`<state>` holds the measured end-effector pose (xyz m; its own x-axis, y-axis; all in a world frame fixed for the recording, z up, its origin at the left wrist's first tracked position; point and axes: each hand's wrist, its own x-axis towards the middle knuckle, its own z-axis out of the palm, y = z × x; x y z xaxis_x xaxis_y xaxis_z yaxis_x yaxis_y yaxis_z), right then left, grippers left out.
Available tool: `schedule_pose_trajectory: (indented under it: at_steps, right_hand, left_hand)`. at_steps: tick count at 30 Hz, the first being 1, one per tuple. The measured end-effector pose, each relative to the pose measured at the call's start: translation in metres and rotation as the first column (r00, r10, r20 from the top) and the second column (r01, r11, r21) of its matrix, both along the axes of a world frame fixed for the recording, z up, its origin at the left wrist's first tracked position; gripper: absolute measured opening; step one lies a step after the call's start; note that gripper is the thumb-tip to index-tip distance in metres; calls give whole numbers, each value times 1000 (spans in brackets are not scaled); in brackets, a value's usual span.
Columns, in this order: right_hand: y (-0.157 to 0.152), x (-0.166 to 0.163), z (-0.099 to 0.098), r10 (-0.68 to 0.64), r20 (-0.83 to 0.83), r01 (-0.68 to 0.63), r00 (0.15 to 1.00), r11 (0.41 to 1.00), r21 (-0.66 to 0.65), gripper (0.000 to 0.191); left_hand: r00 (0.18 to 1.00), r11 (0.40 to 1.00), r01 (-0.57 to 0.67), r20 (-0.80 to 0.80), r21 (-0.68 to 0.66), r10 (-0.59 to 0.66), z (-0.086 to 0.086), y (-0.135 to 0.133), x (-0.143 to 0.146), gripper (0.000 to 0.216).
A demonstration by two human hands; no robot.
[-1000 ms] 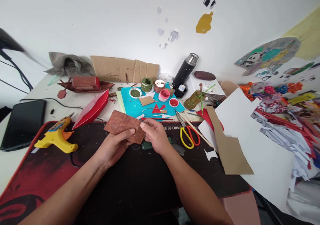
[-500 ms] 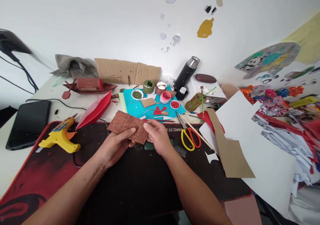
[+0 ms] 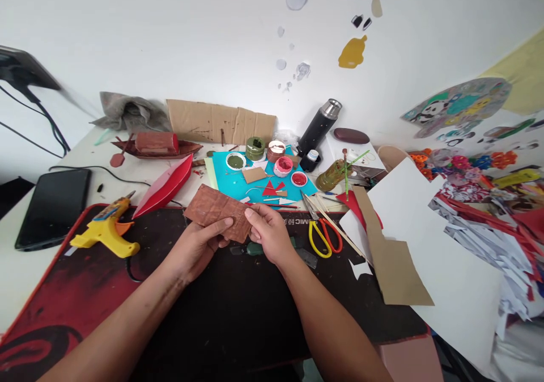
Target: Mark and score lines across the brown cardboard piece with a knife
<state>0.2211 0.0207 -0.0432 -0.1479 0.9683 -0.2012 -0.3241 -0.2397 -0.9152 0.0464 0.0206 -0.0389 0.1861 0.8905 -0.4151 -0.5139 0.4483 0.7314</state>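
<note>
Both hands hold a flat rectangular piece painted reddish brown, perhaps cardboard (image 3: 216, 209), tilted above the black mat (image 3: 229, 319). My left hand (image 3: 202, 249) grips its lower left side, thumb on top and fingers underneath. At its right end, my right hand (image 3: 270, 229) pinches the edge between thumb and fingers. Behind the piece lies a blue sheet (image 3: 225, 185) bearing open paint jars, including a green paint jar (image 3: 255, 149) and a red paint jar (image 3: 283, 167). A small brown model boat (image 3: 157, 145) stands at the back left, beside a red boat-shaped piece (image 3: 165, 186).
A yellow glue gun (image 3: 113, 234) lies left on the mat, near a black tablet-like device (image 3: 53, 209). Scissors (image 3: 321, 237) and cut cardboard (image 3: 403, 274) are to the right. A black thermos (image 3: 318, 127) leans at the back. Paper strips (image 3: 488, 246) pile up far right.
The camera view has shifted slightly, so the background sits a little lower and further right. Both hands keep their hold on the brown piece, which has barely moved.
</note>
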Motion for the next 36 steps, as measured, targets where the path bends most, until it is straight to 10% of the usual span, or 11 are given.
schedule_pose_trajectory:
  at_steps: [16,24,29,36]
  right_hand:
    - [-1,1,4,82,-50,-80,995,996,29,55]
    - [3,0,-2,-28,14,27,1000,999,34,52]
    - [-3,1,3,-282,242,216,928,939,268,32]
    - [-12,-2,-1,-281,537,9,795,891,454,21]
  left_hand:
    - [979,988,153,137,-26,-148,-4,-5,-7,48]
    - [999,998,-41,9,41,41,-1,-2,2,48]
    - [973,969,-208,-69,134,219,0,3,3,48]
    - [984,981,-144,-82,133,156,4,-2,7,60]
